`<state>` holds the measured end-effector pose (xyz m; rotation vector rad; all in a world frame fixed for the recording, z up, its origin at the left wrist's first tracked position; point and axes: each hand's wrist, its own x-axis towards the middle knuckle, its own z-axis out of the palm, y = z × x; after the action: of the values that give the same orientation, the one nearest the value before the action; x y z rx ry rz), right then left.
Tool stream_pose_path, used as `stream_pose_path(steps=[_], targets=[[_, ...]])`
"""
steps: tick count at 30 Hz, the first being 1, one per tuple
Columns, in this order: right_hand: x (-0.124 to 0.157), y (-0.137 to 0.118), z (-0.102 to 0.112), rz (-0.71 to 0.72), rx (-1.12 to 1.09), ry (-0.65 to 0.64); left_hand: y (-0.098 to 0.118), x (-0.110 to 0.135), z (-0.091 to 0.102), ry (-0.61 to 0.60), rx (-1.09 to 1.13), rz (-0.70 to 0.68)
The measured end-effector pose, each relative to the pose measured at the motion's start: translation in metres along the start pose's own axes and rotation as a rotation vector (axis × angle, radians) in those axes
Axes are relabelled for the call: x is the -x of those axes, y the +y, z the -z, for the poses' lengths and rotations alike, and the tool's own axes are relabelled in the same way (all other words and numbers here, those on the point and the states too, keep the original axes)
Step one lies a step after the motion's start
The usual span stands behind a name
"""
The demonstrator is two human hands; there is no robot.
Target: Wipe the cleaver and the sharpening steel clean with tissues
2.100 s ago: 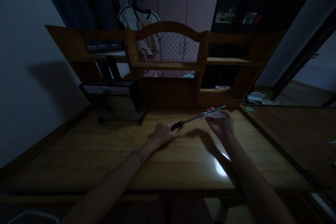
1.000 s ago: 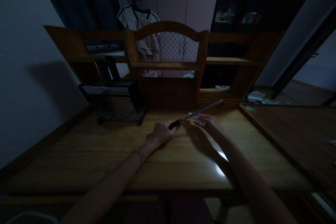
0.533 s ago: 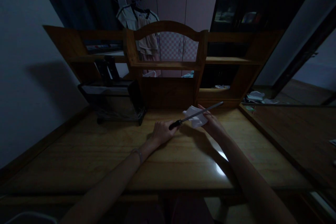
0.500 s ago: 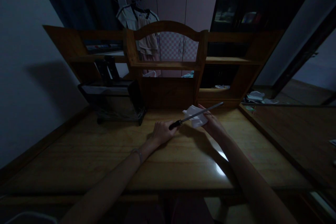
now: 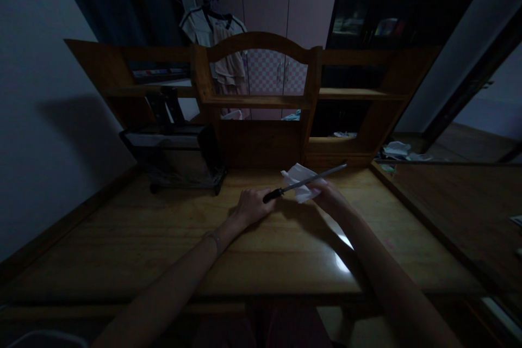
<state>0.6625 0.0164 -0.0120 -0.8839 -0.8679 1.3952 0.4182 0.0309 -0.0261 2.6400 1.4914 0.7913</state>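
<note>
My left hand is closed around the black handle of a honing steel, a long thin grey rod that points up and to the right above the desk. A white tissue is in my right hand, against the middle of the rod. The fingers of that hand are bent and partly hidden behind the rod and tissue. The rod's tip sticks out past the right hand. Both hands are over the wooden desk.
A dark knife block with black-handled knives stands at the left of the desk. A wooden shelf unit runs along the back edge. Farther right lies another wooden surface, beyond a raised edge.
My right hand and the tissue have slid slightly down the rod toward the handle. The left hand and the honing steel have hardly moved.
</note>
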Motion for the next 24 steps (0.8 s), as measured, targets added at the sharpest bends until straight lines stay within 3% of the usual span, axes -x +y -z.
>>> stream_pose_path(steps=[5,15,24], targets=[[-0.007,-0.001,0.003,-0.086,-0.176,0.057,-0.001,0.000,-0.001,0.011,0.009,0.017],[-0.003,-0.011,0.001,-0.123,-0.491,0.007,0.002,-0.001,0.001,-0.006,0.087,0.018],[0.013,-0.021,-0.007,-0.050,-0.649,-0.224,0.009,0.002,0.001,-0.064,0.073,-0.046]])
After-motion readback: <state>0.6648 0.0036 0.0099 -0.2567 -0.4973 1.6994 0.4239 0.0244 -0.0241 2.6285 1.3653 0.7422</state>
